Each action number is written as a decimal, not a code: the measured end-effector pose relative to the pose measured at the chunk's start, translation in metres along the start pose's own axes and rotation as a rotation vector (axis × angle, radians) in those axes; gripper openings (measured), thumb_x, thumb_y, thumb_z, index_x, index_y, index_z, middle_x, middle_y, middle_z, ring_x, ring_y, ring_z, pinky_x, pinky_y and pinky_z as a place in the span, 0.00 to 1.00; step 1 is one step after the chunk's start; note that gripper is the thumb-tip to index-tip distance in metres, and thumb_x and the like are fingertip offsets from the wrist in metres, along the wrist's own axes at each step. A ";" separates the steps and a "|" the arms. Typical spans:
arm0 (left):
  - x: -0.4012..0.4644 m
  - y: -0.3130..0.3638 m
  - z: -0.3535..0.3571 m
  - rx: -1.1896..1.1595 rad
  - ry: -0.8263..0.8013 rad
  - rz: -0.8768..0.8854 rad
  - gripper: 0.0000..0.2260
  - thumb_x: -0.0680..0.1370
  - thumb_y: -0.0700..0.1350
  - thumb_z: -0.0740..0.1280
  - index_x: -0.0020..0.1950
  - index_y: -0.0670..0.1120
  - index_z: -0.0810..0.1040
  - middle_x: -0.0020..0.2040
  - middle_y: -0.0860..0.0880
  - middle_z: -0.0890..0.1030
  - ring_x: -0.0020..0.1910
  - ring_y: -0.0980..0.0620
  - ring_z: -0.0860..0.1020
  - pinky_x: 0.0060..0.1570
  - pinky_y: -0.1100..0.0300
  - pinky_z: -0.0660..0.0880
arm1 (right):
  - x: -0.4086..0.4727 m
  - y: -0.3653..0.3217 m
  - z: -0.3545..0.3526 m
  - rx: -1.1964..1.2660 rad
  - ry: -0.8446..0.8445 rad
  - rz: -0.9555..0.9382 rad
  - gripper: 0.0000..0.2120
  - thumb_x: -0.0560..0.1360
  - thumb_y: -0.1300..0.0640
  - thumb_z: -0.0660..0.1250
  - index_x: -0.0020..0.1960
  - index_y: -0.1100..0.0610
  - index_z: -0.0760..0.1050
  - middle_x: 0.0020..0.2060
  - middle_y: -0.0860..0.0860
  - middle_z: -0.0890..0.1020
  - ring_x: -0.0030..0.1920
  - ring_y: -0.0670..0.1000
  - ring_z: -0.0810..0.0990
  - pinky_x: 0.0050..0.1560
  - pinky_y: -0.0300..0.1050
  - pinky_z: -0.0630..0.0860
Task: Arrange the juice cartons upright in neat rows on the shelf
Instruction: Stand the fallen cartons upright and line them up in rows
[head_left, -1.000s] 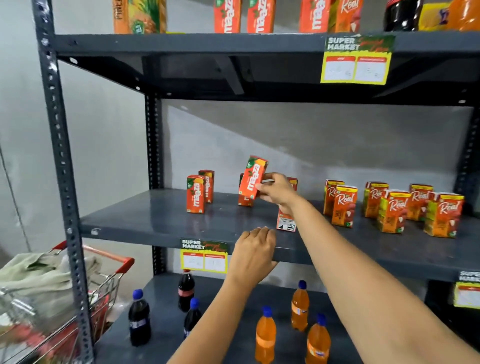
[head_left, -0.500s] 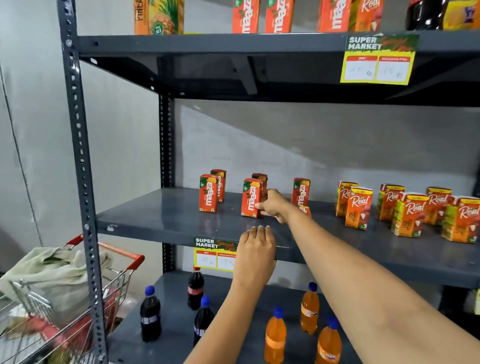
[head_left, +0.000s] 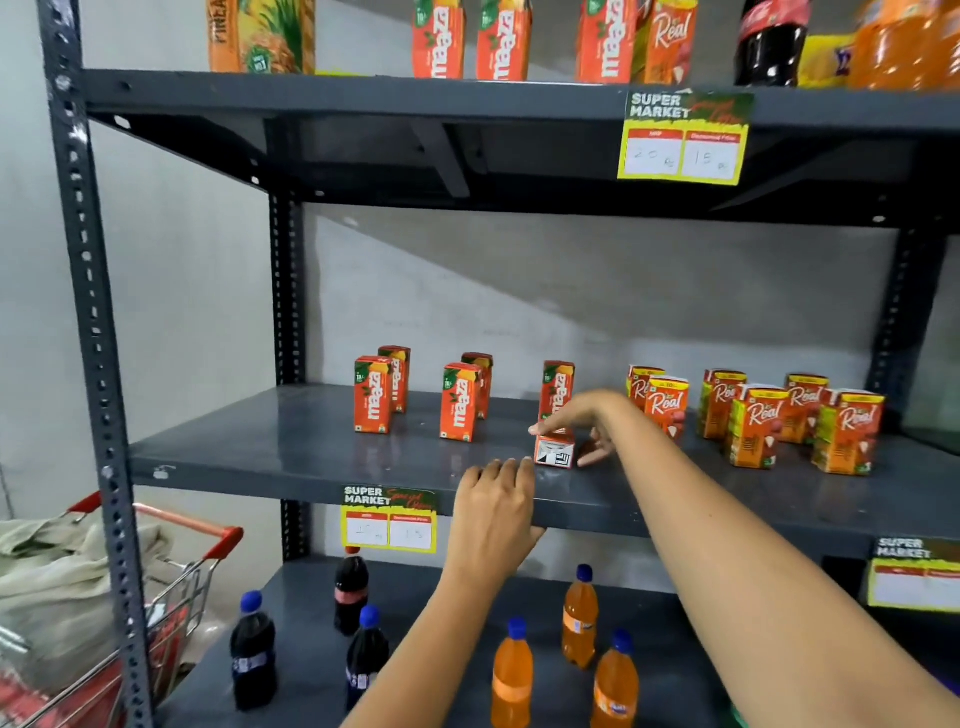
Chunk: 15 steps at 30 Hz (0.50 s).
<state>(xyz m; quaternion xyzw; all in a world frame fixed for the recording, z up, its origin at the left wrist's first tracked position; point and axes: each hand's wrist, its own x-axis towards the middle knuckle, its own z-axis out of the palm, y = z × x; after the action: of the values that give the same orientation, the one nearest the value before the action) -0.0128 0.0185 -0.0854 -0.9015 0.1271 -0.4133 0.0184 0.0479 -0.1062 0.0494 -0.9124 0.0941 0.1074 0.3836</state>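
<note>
On the grey middle shelf stand small red Maaza cartons: one pair at the left, a second pair beside it, and a single upright one further right. One Maaza carton lies flat, its white end towards me. My right hand is over this lying carton, thumb and fingers closing on its sides. My left hand rests on the shelf's front edge, holding no carton. Orange Real cartons stand upright at the right.
The top shelf carries taller cartons and bottles. The bottom shelf holds dark cola bottles and orange soda bottles. A red-handled shopping trolley with cloth in it stands at lower left. Price tags hang from the shelf edges.
My right hand set a Maaza carton upright in the second pair, let it go, and moved right onto the carton lying flat. My left hand stayed on the shelf edge.
</note>
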 end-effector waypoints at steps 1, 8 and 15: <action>0.000 0.001 0.001 -0.029 0.007 -0.013 0.25 0.63 0.55 0.76 0.54 0.42 0.80 0.48 0.45 0.84 0.48 0.46 0.82 0.47 0.52 0.77 | 0.002 -0.004 0.002 0.008 -0.019 0.015 0.35 0.69 0.52 0.75 0.71 0.59 0.66 0.68 0.59 0.70 0.64 0.57 0.74 0.41 0.45 0.79; -0.001 -0.001 0.008 -0.079 0.040 -0.023 0.18 0.62 0.52 0.76 0.46 0.45 0.80 0.45 0.46 0.84 0.45 0.47 0.82 0.44 0.54 0.76 | 0.013 -0.008 0.011 -0.049 -0.064 0.051 0.30 0.66 0.49 0.76 0.65 0.57 0.74 0.53 0.54 0.79 0.49 0.48 0.79 0.28 0.36 0.78; 0.000 -0.002 0.008 -0.106 0.069 -0.026 0.16 0.63 0.51 0.75 0.46 0.44 0.80 0.45 0.46 0.84 0.44 0.47 0.83 0.43 0.55 0.77 | 0.016 0.022 -0.009 0.405 -0.132 -0.025 0.31 0.73 0.45 0.70 0.67 0.63 0.68 0.56 0.60 0.78 0.50 0.56 0.81 0.46 0.50 0.81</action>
<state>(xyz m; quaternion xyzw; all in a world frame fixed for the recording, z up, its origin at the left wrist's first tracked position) -0.0068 0.0197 -0.0903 -0.8879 0.1378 -0.4372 -0.0391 0.0590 -0.1288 0.0363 -0.8087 0.0774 0.1409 0.5658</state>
